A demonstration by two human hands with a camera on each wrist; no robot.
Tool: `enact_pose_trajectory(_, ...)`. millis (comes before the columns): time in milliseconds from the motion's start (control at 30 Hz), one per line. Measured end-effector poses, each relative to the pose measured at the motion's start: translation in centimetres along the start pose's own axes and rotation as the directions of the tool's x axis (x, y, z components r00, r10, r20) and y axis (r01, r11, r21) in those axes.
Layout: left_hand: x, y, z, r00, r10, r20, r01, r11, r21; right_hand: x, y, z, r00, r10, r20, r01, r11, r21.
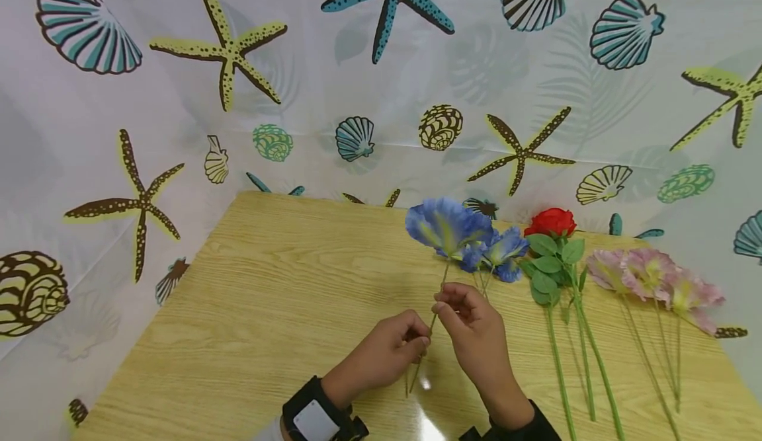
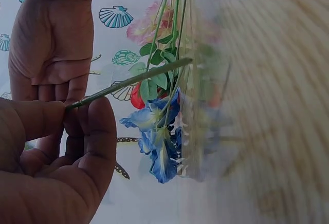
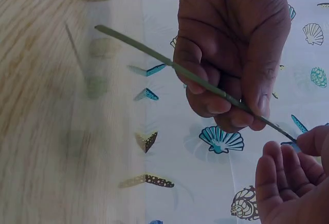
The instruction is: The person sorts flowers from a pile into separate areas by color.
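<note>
A blue artificial flower (image 1: 443, 226) with a pale yellow centre stands tilted above the table, its thin green stem (image 3: 144, 49) running down between both hands. My left hand (image 1: 389, 352) pinches the lower part of that stem between thumb and fingers, leaving the bare end sticking out below. Higher up, closer to the bloom, my right hand (image 1: 476, 342) pinches the same stem between thumb and forefinger. In the left wrist view, my left hand (image 2: 67, 157) is close to the camera. More blue flowers (image 1: 506, 252) lie just behind, partly covered by the held one and my right hand.
Right of my hands lies a red rose (image 1: 552, 221) with green leaves (image 1: 544, 266) and several long stems. Pink flowers (image 1: 651, 272) lie farther right. The wood-grain table (image 1: 256, 295) meets a cloth backdrop (image 1: 381, 97) printed with shells and starfish.
</note>
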State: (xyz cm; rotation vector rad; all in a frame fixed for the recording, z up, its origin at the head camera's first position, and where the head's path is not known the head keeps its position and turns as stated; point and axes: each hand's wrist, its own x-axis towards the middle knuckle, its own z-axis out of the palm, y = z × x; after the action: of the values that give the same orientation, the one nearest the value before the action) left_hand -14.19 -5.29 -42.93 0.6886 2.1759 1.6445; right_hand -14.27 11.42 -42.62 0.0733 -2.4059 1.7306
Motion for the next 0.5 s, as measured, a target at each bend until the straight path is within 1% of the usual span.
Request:
enact_pose_trajectory(100,0.1,-0.4,0.2,1.0,-0.01,0.01,0.01,1.0,0.001,-0.1,-0.2,0.1,0.999,-0.032,0.024,0.031,0.999,0.043)
enact_pose_trajectory(167,0.3,-0.8,0.3,1.0,-0.002,0.004,0.002,1.0,0.001,-0.2,-0.3,0.1,0.998,-0.05,0.034,0.047,0.996,0.072)
enact_pose_trajectory(300,0.6,-1.7,0.6,0.999,0.032,-0.013,-0.032,0.999,0.014,-0.1,-0.4,0.1,0.999,-0.047,0.024,0.045,0.994,0.099)
enact_pose_trajectory(367,0.6,-1.9,0.5,1.0,0.029,-0.002,-0.028,0.999,0.018,-0.1,-0.4,0.0,0.999,-0.038,0.019,0.036,0.994,0.102)
enact_pose_trajectory(400,0.7,-2.0,0.4,1.0,0.028,0.005,-0.029,0.999,0.041,-0.1,-0.4,0.0,0.999,-0.033,0.018,0.031,0.995,0.097)
enact_pose_trajectory(500,0.6,-2.2,-0.3,0.999,0.021,0.029,-0.026,0.984,0.178,0.0,-0.4,-0.2,1.0,-0.023,0.009,0.022,0.996,0.088)
